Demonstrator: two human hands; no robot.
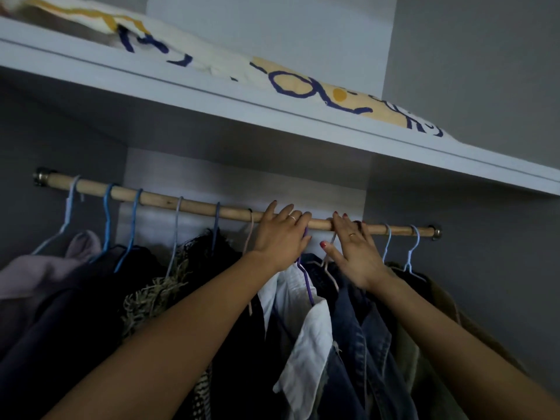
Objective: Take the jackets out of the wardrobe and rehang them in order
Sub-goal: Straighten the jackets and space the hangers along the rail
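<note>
A wooden rod (188, 204) crosses the wardrobe and carries several jackets on wire hangers. My left hand (281, 237) reaches over the rod and grips the hook of a purple hanger (306, 281), which bears a white jacket (306, 338). Just to its right, my right hand (356, 253) rests its fingertips on the rod and pinches the hook of a pale hanger (331, 239) between thumb and fingers. That hanger holds a blue denim jacket (357, 328). The tops of both hooks are hidden by my fingers.
Left of my hands hang a mauve hoodie (36, 274), dark jackets (60, 313) and a fringed garment (151, 295). An olive-brown jacket (424, 328) hangs at the right end. Above, a white shelf (212, 95) holds a patterned cushion (303, 83). Grey wardrobe walls close both sides.
</note>
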